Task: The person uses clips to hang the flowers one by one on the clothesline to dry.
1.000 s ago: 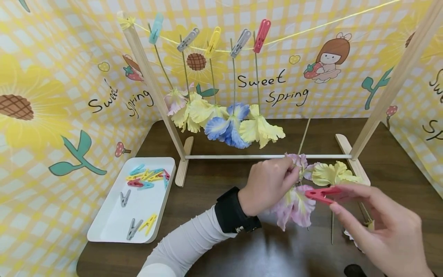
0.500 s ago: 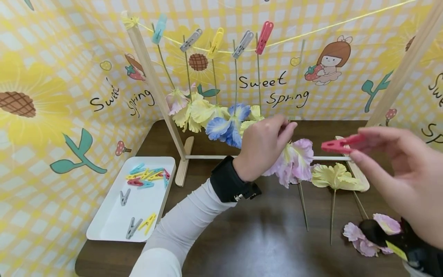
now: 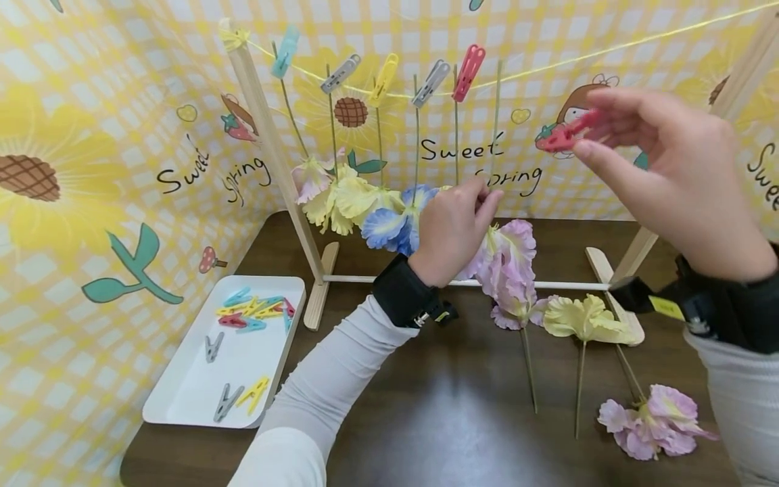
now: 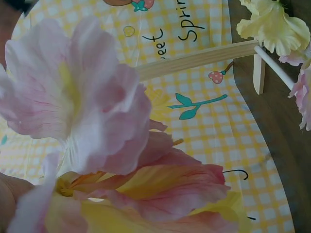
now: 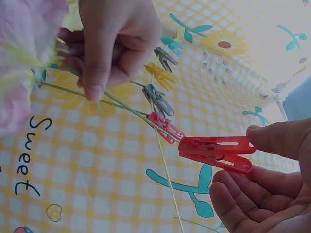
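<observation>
My left hand (image 3: 450,226) pinches the green stem (image 3: 498,101) of a pink artificial flower (image 3: 508,253), which hangs head down. The stem's upper end reaches the yellow line (image 3: 608,46), right of a red clothespin (image 3: 469,73) clipped there. Petals of the held flower (image 4: 107,107) fill much of the left wrist view. In my right hand (image 3: 669,169), thumb and fingers pinch another red clothespin (image 5: 216,153) by its handles. In the right wrist view its nose is close to the stem's tip; whether they touch I cannot tell.
Teal, grey and yellow clothespins (image 3: 385,79) also hold hanging flowers, a blue one (image 3: 386,226) among them. A white tray (image 3: 182,399) with loose clothespins is at left. Yellow (image 3: 584,318) and pink flowers (image 3: 654,423) lie on the table. Wooden posts (image 3: 262,122) support the line.
My left hand has lifted the pink flower from near the tabletop and moved it left, bringing its stem up to the line. The right hand has raised the red clothespin towards the line.
</observation>
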The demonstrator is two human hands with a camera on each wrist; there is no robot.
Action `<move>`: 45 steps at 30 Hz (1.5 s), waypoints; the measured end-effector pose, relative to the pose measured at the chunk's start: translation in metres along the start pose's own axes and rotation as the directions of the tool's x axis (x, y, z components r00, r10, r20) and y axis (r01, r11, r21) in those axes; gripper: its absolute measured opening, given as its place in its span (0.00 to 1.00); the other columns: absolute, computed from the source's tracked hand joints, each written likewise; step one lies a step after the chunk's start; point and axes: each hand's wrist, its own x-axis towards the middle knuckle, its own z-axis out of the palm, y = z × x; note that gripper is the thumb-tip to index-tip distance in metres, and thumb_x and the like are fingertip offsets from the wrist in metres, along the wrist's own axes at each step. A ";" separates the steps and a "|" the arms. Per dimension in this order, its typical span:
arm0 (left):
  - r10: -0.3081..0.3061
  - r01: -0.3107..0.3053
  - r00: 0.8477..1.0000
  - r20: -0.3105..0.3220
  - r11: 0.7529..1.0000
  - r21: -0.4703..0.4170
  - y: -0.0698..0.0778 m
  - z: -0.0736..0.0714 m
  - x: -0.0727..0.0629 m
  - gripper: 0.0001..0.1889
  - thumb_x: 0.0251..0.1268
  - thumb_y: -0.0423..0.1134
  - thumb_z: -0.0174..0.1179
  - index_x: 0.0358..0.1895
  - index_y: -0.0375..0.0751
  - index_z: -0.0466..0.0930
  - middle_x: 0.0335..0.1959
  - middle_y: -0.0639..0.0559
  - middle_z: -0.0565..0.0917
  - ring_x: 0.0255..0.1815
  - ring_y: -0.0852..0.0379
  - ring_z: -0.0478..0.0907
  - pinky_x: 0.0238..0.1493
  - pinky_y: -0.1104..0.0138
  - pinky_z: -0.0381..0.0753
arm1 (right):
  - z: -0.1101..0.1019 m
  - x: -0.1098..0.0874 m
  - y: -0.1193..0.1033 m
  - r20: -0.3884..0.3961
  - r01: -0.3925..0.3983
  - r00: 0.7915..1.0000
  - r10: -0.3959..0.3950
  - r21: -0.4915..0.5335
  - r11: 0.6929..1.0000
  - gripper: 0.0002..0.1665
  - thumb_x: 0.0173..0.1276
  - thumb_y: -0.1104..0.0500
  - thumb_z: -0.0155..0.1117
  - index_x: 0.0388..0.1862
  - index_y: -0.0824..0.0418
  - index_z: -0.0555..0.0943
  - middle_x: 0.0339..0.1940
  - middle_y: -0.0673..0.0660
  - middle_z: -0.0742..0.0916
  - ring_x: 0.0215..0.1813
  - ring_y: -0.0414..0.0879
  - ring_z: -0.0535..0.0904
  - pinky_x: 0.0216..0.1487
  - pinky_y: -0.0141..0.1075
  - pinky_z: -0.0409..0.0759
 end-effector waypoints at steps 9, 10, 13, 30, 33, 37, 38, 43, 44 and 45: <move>-0.059 0.060 0.998 -0.013 0.997 0.049 -0.008 0.009 0.004 0.14 0.73 0.45 0.56 0.29 0.43 0.78 0.18 0.56 0.76 0.16 0.61 0.70 0.17 0.70 0.60 | 0.018 0.058 0.011 0.044 -0.064 0.997 0.069 -0.119 0.991 0.20 0.73 0.59 0.58 0.59 0.70 0.78 0.43 0.59 0.83 0.36 0.27 0.70 0.41 0.23 0.65; -0.067 0.068 0.998 -0.011 0.996 0.052 -0.008 0.010 0.005 0.14 0.73 0.45 0.56 0.29 0.43 0.78 0.18 0.56 0.75 0.16 0.62 0.69 0.17 0.71 0.60 | 0.019 0.063 0.012 0.046 -0.081 0.995 0.087 -0.121 0.989 0.20 0.74 0.58 0.58 0.58 0.69 0.78 0.42 0.59 0.83 0.35 0.26 0.70 0.41 0.23 0.66; -0.089 0.089 0.996 -0.009 0.994 0.064 -0.009 0.011 0.006 0.14 0.73 0.46 0.56 0.29 0.44 0.78 0.18 0.57 0.75 0.16 0.62 0.69 0.16 0.71 0.60 | 0.025 0.077 0.015 0.045 -0.111 0.992 0.118 -0.128 0.986 0.19 0.75 0.58 0.55 0.58 0.69 0.78 0.41 0.59 0.82 0.32 0.25 0.70 0.38 0.22 0.66; -0.136 0.138 0.990 -0.023 0.984 0.116 -0.013 0.018 0.012 0.13 0.73 0.49 0.56 0.32 0.48 0.80 0.22 0.58 0.81 0.19 0.62 0.73 0.16 0.69 0.63 | 0.044 0.120 0.025 0.042 -0.179 0.981 0.187 -0.145 0.973 0.20 0.76 0.55 0.52 0.51 0.71 0.81 0.27 0.39 0.72 0.27 0.27 0.66 0.33 0.28 0.64; -0.132 0.133 0.991 -0.016 0.984 0.122 -0.014 0.020 0.014 0.12 0.73 0.49 0.56 0.32 0.48 0.78 0.22 0.58 0.81 0.18 0.63 0.72 0.16 0.69 0.62 | 0.045 0.121 0.028 0.070 -0.171 0.981 0.183 -0.156 0.973 0.20 0.76 0.56 0.52 0.49 0.71 0.81 0.28 0.40 0.73 0.27 0.26 0.67 0.33 0.29 0.65; -0.131 0.130 0.991 0.002 0.985 0.116 -0.016 0.022 0.016 0.11 0.73 0.48 0.55 0.33 0.48 0.77 0.22 0.58 0.80 0.17 0.63 0.71 0.16 0.69 0.62 | 0.047 0.122 0.030 0.104 -0.178 0.975 0.194 -0.149 0.973 0.20 0.76 0.56 0.51 0.49 0.71 0.82 0.29 0.42 0.75 0.29 0.26 0.69 0.32 0.29 0.66; -0.133 0.132 0.991 0.002 0.984 0.116 -0.016 0.023 0.016 0.11 0.73 0.48 0.55 0.33 0.48 0.77 0.21 0.58 0.80 0.18 0.63 0.71 0.16 0.69 0.62 | 0.047 0.123 0.030 0.110 -0.182 0.974 0.199 -0.148 0.972 0.20 0.76 0.56 0.52 0.49 0.71 0.82 0.30 0.42 0.75 0.29 0.26 0.70 0.32 0.29 0.67; -0.136 0.134 0.991 0.010 0.985 0.104 -0.018 0.025 0.019 0.11 0.73 0.48 0.55 0.32 0.48 0.77 0.21 0.57 0.80 0.18 0.63 0.72 0.16 0.69 0.63 | 0.049 0.124 0.030 0.121 -0.182 0.972 0.201 -0.149 0.972 0.20 0.76 0.55 0.52 0.50 0.70 0.81 0.30 0.42 0.75 0.30 0.28 0.69 0.32 0.29 0.66; -0.135 0.133 0.991 0.014 0.986 0.100 -0.018 0.025 0.019 0.11 0.74 0.47 0.55 0.32 0.48 0.77 0.21 0.57 0.80 0.18 0.63 0.72 0.16 0.69 0.63 | 0.049 0.124 0.030 0.120 -0.178 0.973 0.197 -0.150 0.972 0.20 0.76 0.55 0.51 0.50 0.71 0.81 0.30 0.42 0.75 0.30 0.28 0.69 0.32 0.29 0.66; -0.134 0.132 0.991 0.018 0.987 0.095 -0.019 0.025 0.020 0.12 0.74 0.47 0.55 0.32 0.48 0.77 0.21 0.57 0.79 0.17 0.63 0.71 0.16 0.69 0.63 | 0.049 0.125 0.030 0.120 -0.175 0.974 0.195 -0.154 0.972 0.20 0.77 0.55 0.51 0.50 0.71 0.81 0.30 0.42 0.75 0.30 0.28 0.69 0.32 0.29 0.66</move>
